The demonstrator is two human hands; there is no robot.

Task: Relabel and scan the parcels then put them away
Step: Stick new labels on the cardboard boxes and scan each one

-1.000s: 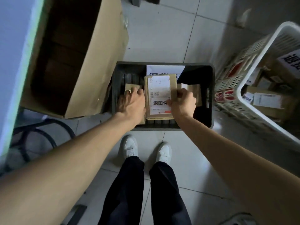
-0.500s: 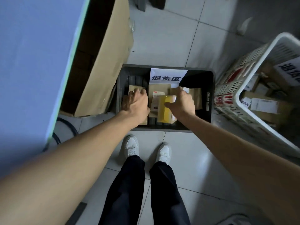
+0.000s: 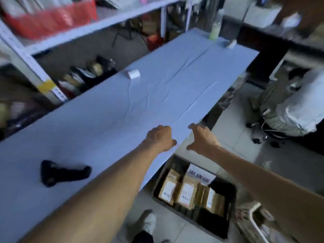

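The black crate (image 3: 234,192) sits on the floor below the table edge, with several brown parcels (image 3: 186,191) standing upright in it, white labels facing up. My left hand (image 3: 160,137) hovers over the edge of the blue-grey table (image 3: 122,102), fingers loosely curled and holding nothing. Just off that edge, above the floor, my right hand (image 3: 201,139) is relaxed and empty. A black handheld scanner (image 3: 63,174) lies on the table near my left forearm. Farther back on the table lies a small white label roll (image 3: 134,74).
Metal shelving (image 3: 52,90) with clutter runs along the table's left side. A person sits on a wheeled chair (image 3: 289,106) at the right. A white basket (image 3: 254,216) stands beside the crate. A bottle (image 3: 215,30) stands at the table's far end.
Both hands have let go of the parcels and lifted out of the crate. The view has swung up from the crate to the table.
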